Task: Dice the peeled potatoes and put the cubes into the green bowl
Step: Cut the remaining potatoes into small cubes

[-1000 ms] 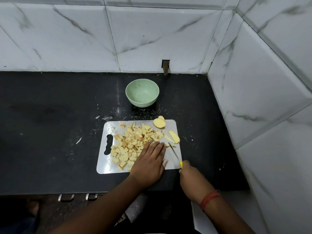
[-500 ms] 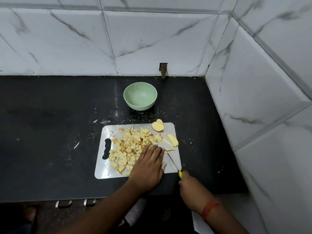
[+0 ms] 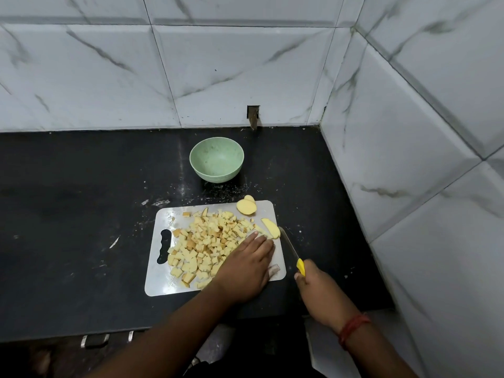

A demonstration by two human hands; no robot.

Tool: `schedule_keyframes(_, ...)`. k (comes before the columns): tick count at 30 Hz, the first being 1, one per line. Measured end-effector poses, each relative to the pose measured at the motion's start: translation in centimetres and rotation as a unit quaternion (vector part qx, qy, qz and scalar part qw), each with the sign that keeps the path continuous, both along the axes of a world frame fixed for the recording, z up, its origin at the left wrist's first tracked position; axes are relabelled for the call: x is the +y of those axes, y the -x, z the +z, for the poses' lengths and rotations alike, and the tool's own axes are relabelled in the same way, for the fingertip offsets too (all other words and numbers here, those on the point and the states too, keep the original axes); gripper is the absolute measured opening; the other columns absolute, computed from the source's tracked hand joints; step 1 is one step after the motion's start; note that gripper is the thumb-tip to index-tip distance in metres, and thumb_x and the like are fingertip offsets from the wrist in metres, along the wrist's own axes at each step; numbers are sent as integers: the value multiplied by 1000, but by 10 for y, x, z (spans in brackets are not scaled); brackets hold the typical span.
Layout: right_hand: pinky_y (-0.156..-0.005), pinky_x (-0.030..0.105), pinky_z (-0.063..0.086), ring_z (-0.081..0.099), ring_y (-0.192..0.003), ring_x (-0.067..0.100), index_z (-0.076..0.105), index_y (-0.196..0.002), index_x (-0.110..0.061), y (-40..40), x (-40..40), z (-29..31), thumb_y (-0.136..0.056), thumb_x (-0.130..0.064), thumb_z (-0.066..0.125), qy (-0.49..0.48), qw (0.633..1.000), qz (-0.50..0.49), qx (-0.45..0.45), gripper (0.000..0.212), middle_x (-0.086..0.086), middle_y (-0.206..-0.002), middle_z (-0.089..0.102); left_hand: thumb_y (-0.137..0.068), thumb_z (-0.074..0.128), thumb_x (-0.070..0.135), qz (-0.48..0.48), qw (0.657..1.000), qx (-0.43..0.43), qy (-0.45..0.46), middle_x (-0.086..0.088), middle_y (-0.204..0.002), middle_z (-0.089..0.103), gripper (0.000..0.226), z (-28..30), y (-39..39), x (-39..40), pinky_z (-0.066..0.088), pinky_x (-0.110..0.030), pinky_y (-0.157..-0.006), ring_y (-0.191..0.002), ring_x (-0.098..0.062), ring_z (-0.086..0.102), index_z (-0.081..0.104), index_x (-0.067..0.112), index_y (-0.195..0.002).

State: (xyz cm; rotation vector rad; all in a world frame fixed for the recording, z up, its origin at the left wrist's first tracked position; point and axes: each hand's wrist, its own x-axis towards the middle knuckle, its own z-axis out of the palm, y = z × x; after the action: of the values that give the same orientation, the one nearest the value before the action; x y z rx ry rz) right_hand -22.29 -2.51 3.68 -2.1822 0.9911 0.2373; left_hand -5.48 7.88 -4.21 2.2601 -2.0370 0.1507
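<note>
Yellow-handled knife [image 3: 291,249], perhaps off-board

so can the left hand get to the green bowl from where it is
Probably yes. The left hand lies flat on the board holding nothing, and the bowl stands beyond the far edge with only low cubes between.

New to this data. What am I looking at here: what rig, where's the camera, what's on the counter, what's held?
No robot: a person works with bare hands. The single camera sits on their head, looking forward and down. On the black counter lies a white cutting board piled with potato cubes, with a few uncut potato pieces at its far right corner. Behind it stands the green bowl, empty. The left hand rests flat on the board beside the cubes, fingers straight. The right hand grips a yellow-handled knife, blade along the board's right edge.
</note>
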Motion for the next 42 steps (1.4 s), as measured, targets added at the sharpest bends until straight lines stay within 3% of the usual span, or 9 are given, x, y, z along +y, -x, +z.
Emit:
schedule_keyframes(4, -50, 19, 30, 45, -62, 7, 36, -94, -20, 4, -2, -3, -103, -27, 40, 1, 1000, 0, 11, 12, -5, -73, 45, -107, 35, 48, 48, 999, -6, 11, -7, -132, 59, 56, 1, -14, 12, 16, -39, -128, -134, -26, 49, 63, 6, -133)
schedule_keyframes(9, -57, 27, 33, 45, -64, 9, 36, -92, -19, -2, 2, -7, -103, -26, 42, 7, 1000, 10, 22, 15, -7, -72, 43, -108, 23, 53, 62, 997, -15, -34, -15, -160, 39, 67, 7, -29, 2, 11, -45, -128, -152, -30, 29, 47, 7, -151)
schedule_keyframes(13, -64, 27, 33, 48, -71, 17, 36, -93, -17, -5, 3, -10, -103, -25, 43, 11, 999, 12, 28, 14, -7, -71, 42, -106, 12, 57, 63, 995, -16, -81, -15, -162, 35, 76, 9, -27, -12, 2, -46, -128, -153, -31, 25, 39, 6, -155)
schedule_keyframes(18, -65, 27, 37, 51, -72, 16, 36, -94, -18, -4, 4, -13, -102, -25, 43, -4, 1000, 1, 29, 13, -5, -74, 46, -107, 29, 53, 32, 999, -17, -22, -12, -144, 55, 66, -1, -14, -5, 18, -46, -126, -135, -29, 48, 55, 4, -143)
schedule_keyframes(27, -66, 27, 35, 63, -92, 28, 36, -99, -15, -4, 7, -14, -103, -25, 41, 18, 998, 7, 67, 11, 14, -102, 64, -108, 24, 54, 66, 997, 23, -20, -11, -159, 41, 70, -12, 0, 19, 15, -39, -126, -148, -28, 37, 43, 3, -153)
schedule_keyframes(32, -66, 27, 36, 51, -76, 21, 33, -98, -15, -15, 6, -17, -102, -18, 39, 28, 994, 14, 103, 7, 10, -95, 59, -108, 28, 53, 75, 996, 38, -18, -11, -158, 43, 68, -16, -1, 23, 19, -40, -125, -148, -27, 38, 44, 4, -153)
schedule_keyframes(35, -56, 27, 34, 60, -83, 27, 35, -104, -13, -19, 9, -27, -99, -12, 39, 42, 989, 27, 142, 7, 12, -98, 62, -107, 36, 50, 78, 996, 36, -9, -10, -155, 47, 64, -16, 0, 23, 21, -40, -125, -145, -26, 42, 48, 5, -150)
schedule_keyframes(37, -47, 21, 25, 62, -87, 26, 36, -109, -13, -13, 13, -33, -98, -10, 39, 44, 987, 37, 153, 11, 4, -84, 55, -107, 37, 50, 80, 996, 38, -9, -10, -155, 47, 63, -16, 0, 23, 22, -40, -124, -144, -26, 43, 48, 5, -151)
schedule_keyframes(42, -70, 28, 45, 65, -93, 26, 33, -99, -16, 4, 14, -30, -101, -14, 36, 30, 993, 31, 108, 4, 4, -91, 57, -108, 33, 50, 80, 996, 44, -11, -11, -156, 45, 64, -18, -1, 23, 25, -42, -125, -145, -28, 41, 45, 6, -152)
